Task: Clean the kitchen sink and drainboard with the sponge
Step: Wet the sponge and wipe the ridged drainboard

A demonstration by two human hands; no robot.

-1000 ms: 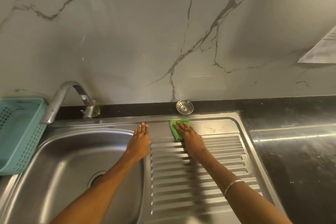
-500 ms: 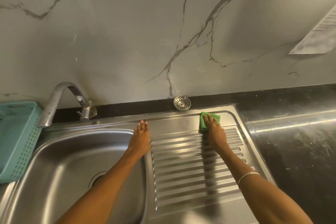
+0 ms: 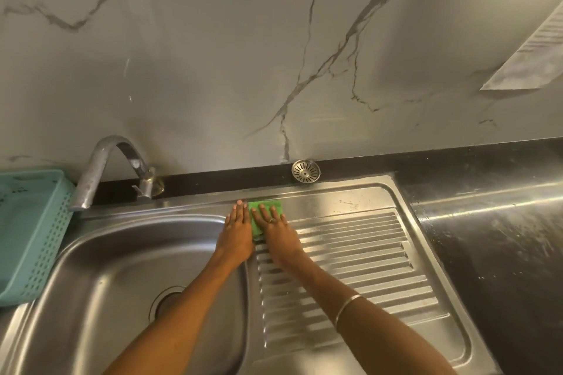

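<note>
No readable brand or writing anywhere; a pale striped sheet (image 3: 536,49) at the right edge of the wall shows lines too blurred to read. Green sponge (image 3: 264,216) lies flat at the back left corner of the ribbed drainboard (image 3: 350,259), just right of the sink (image 3: 100,283) divider. Right hand (image 3: 275,230) presses on the sponge with straight, spread fingers, ring on one finger, thin metal bangle (image 3: 347,309) on the forearm. Left hand (image 3: 236,230) lies flat with straight fingers together on the ledge between basin and drainboard, touching the sponge's left edge. Nothing blocks the sponge apart from the right hand covering most of it. Sink and drainboard are one piece of brushed stainless steel, rounded basin, round drain (image 3: 166,301) partly hidden by the left forearm. Curved metal tap (image 3: 103,167) at back left, spout over the basin rim. Teal perforated plastic basket (image 3: 30,231) at far left. Round slotted metal strainer (image 3: 306,171) leans against the wall behind the drainboard. Dark, glossy, streaked bench (image 3: 493,228) to the right. Grey-veined marble-look wall (image 3: 243,55).
</note>
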